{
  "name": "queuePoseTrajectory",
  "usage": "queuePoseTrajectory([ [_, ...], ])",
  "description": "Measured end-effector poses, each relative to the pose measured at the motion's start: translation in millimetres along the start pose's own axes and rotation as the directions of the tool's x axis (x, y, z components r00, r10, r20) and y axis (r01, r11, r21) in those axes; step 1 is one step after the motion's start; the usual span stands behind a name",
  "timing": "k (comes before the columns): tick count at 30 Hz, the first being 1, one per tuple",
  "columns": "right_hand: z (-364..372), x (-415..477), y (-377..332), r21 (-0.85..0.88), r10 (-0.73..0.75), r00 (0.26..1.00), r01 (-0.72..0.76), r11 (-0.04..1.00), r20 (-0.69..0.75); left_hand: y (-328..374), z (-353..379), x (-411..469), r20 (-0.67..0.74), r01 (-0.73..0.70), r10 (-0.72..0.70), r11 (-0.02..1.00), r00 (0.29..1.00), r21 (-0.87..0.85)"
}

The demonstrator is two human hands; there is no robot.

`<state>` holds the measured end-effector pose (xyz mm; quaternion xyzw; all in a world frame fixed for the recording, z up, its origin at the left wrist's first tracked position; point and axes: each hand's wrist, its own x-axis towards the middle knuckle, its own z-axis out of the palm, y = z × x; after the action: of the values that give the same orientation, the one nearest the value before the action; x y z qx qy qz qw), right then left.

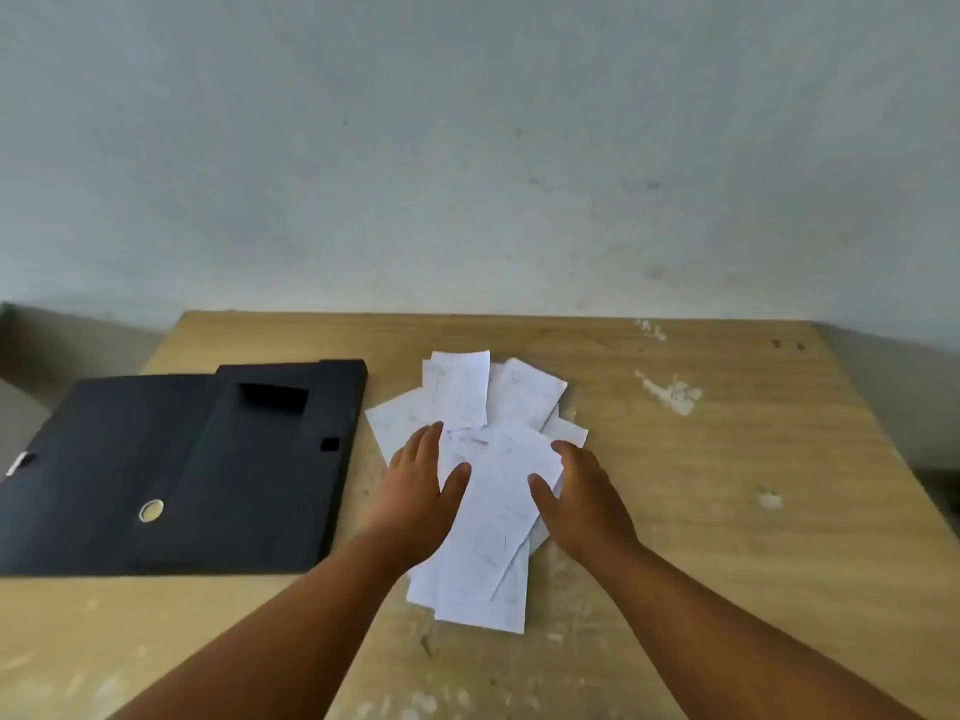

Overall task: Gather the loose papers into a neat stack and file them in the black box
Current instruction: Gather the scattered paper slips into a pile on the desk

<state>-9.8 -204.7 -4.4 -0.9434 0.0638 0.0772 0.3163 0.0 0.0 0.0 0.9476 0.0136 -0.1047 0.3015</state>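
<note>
On table (675, 511): white papers (488, 511) splayed, overlapping; hands flat, fingers spread, flanking pile; black box (208, 459) left.

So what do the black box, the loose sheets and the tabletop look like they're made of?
Black box: probably matte plastic or coated board, going by its thin, flat panels, cut-out slots and dull surface; a round metal-looking ring is set in it.
Loose sheets: thin white paper with faint marks, overlapping and lying flat.
Tabletop: wood or wood-look laminate, light tan with grain lines, scuffed with pale chipped patches.
</note>
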Motion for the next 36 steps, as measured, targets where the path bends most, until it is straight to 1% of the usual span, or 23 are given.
queuePoseTrajectory([
  [3, 16, -2, 10, 0.011, 0.183, 0.983, -0.183, 0.983, 0.026, -16, 15, -1, 0.028, 0.221, -0.22, 0.961, 0.975, -0.168],
  [5, 27, -3, 14, 0.061, 0.291, 0.954, -0.296, 0.953, 0.078, -27, 25, -1, 0.067, 0.309, -0.302, 0.91, 0.951, -0.276],
  [6, 33, -3, 13, 0.099, 0.323, 0.942, -0.331, 0.938, 0.088, -30, 28, -2, 0.082, 0.334, -0.325, 0.891, 0.942, -0.308],
  [8, 42, 1, 7, 0.173, 0.338, 0.938, -0.347, 0.922, 0.076, -34, 32, -1, 0.089, 0.336, -0.326, 0.881, 0.941, -0.333],
  [12, 58, 11, -8, 0.269, 0.368, 0.928, -0.369, 0.89, 0.053, -39, 43, 8, 0.065, 0.342, -0.337, 0.904, 0.939, -0.255],
  [14, 63, 16, -14, 0.319, 0.393, 0.918, -0.388, 0.865, 0.05, -39, 48, 15, 0.046, 0.334, -0.333, 0.911, 0.942, -0.243],
  [16, 67, 20, -19, 0.348, 0.404, 0.914, -0.394, 0.851, 0.045, -39, 52, 20, 0.028, 0.312, -0.317, 0.912, 0.948, -0.266],
  [20, 70, 29, -25, 0.381, 0.412, 0.911, -0.379, 0.843, -0.006, -38, 54, 23, 0.023, 0.224, -0.225, 0.944, 0.974, -0.24],
  [22, 71, 35, -27, 0.438, 0.452, 0.892, -0.396, 0.807, -0.027, -41, 54, 25, 0.032, 0.203, -0.201, 0.946, 0.979, -0.255],
  [25, 74, 43, -31, 0.479, 0.484, 0.875, -0.42, 0.771, -0.011, -49, 53, 32, 0.048, 0.191, -0.185, 0.938, 0.982, -0.29],
  [27, 76, 46, -33, 0.467, 0.489, 0.872, -0.435, 0.77, 0.005, -53, 50, 37, 0.016, 0.162, -0.164, 0.944, 0.986, -0.289],
  [29, 74, 47, -32, 0.48, 0.489, 0.872, -0.433, 0.763, 0.009, -57, 48, 41, -0.05, 0.115, -0.129, 0.968, 0.99, -0.225],
  [30, 71, 47, -32, 0.498, 0.489, 0.872, -0.429, 0.754, 0.012, -61, 48, 46, -0.067, 0.088, -0.098, 0.986, 0.993, -0.142],
  [31, 67, 48, -30, 0.516, 0.49, 0.872, -0.426, 0.743, 0.015, -64, 47, 51, -0.053, 0.068, -0.071, 0.996, 0.996, -0.051],
  [32, 63, 48, -28, 0.528, 0.489, 0.872, -0.422, 0.737, 0.016, -67, 45, 57, -0.005, 0.056, -0.056, 0.998, 0.998, 0.014],
  [34, 54, 47, -23, 0.534, 0.474, 0.88, -0.408, 0.74, 0.015, -74, 42, 71, 0.128, 0.051, -0.059, 0.997, 0.99, 0.064],
  [36, 45, 48, -18, 0.565, 0.465, 0.885, -0.386, 0.729, 0.005, -79, 40, 85, 0.197, 0.042, -0.061, 0.994, 0.978, 0.098],
])
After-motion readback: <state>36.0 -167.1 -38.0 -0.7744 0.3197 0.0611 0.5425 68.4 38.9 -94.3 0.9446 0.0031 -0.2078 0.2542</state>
